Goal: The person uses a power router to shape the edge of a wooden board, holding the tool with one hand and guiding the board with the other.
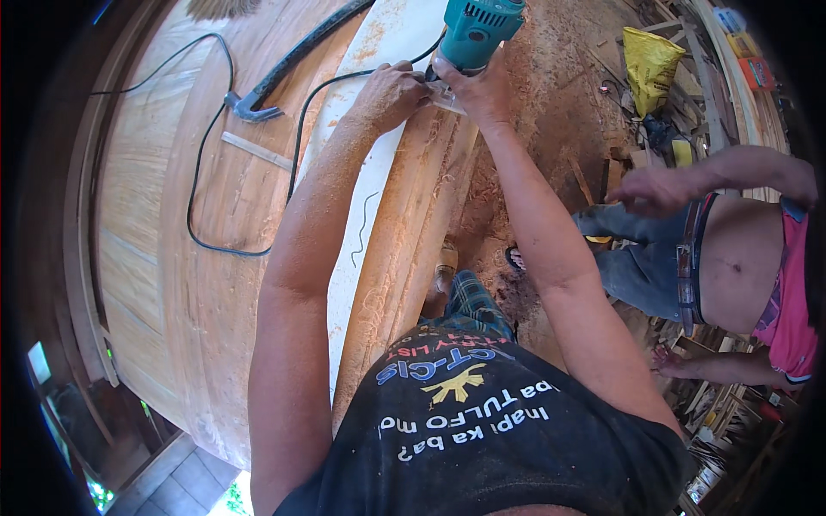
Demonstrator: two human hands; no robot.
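Observation:
At the top middle, a teal trim router [480,33] stands on the edge of a long wooden board [404,232]. Its clear base [446,97] sits against the wood, between my hands. My left hand [397,93] is closed at the base's left side, fingertips on it. My right hand [482,90] wraps the lower body and base from the right. Grooves run along the board's edge, strewn with shavings. Sawdust coats my left forearm. A black power cord [307,112] curves away to the left. The router's bit is hidden.
A claw hammer [255,105] and a thin wood strip [256,150] lie on the wooden panels at left. Broom bristles [221,7] show above. Right of me stands another person [667,249]. Beyond are a yellow sack [650,69] and scrap wood [718,430].

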